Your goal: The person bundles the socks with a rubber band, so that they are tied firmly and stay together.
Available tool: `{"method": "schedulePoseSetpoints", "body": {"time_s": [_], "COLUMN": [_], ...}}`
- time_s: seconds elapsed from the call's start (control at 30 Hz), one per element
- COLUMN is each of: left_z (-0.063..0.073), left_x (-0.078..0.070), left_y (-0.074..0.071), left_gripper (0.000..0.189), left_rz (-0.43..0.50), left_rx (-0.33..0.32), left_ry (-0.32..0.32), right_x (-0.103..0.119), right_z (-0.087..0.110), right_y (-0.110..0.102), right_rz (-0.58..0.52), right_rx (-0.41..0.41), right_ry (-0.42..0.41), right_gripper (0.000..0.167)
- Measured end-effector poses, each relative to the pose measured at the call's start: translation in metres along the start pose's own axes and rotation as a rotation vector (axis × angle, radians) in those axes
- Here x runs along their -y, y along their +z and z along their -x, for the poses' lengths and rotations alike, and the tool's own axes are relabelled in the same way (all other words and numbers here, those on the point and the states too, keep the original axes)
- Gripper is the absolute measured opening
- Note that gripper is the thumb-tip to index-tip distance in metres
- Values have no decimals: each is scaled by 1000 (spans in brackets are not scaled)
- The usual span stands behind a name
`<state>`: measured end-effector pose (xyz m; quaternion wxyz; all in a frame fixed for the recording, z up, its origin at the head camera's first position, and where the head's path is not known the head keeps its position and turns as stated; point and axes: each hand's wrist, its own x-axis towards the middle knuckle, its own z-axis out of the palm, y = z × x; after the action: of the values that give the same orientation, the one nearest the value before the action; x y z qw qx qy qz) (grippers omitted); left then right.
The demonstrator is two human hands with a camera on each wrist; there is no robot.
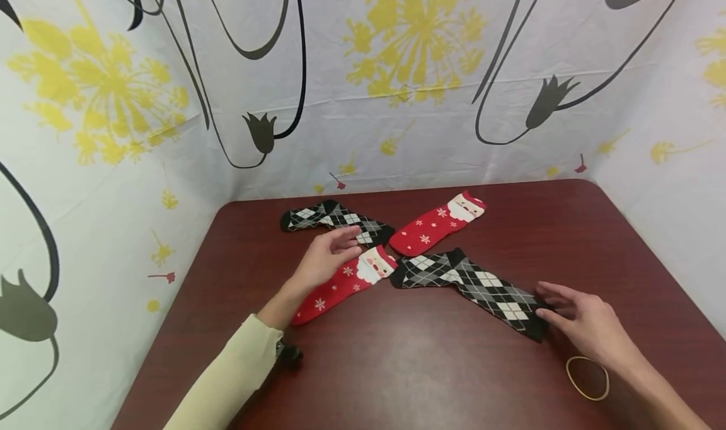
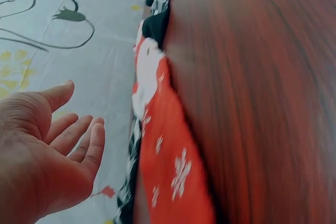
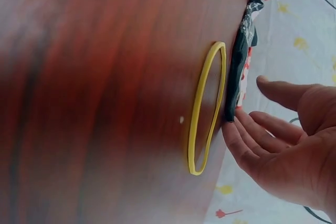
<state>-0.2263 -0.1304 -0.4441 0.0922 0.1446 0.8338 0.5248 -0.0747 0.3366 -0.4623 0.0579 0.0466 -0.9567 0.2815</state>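
Two red Santa socks and two black-and-grey argyle socks lie flat on the table. My left hand (image 1: 320,263) hovers over the nearer Santa sock (image 1: 324,301), its fingers relaxed and holding nothing. Part of that sock is behind the hand. At the cuff end of the nearer argyle sock (image 1: 488,286) is my right hand (image 1: 595,329). Its thumb stands apart from the fingers, and the fingertips are close to the cuff; whether they touch it I cannot tell. Behind lie the other argyle sock (image 1: 305,218), partly covered by my left hand, and the other Santa sock (image 1: 422,233).
A yellow rubber band (image 3: 194,129) lies on the dark reddish table (image 1: 420,367), beside my right wrist. Patterned white cloth (image 1: 317,102) hangs behind the table and along both sides. A small black object (image 1: 292,355) shows at my left wrist.
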Motion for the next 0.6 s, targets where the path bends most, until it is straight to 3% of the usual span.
{"method": "schedulePoseSetpoints", "body": {"time_s": [0.33, 0.6], "left_z": [-18, -26], "left_x": [-1, -5], "left_y": [42, 69], "left_gripper": [43, 34], "left_rz": [13, -111], "left_rx": [71, 76], "left_ry": [37, 8], "right_x": [-5, -4], "right_z": [1, 0], "right_y": [-3, -4], "right_rz": [-49, -47], "right_rx": [-22, -11], "right_ry": [56, 74], "right_gripper": [35, 30]}}
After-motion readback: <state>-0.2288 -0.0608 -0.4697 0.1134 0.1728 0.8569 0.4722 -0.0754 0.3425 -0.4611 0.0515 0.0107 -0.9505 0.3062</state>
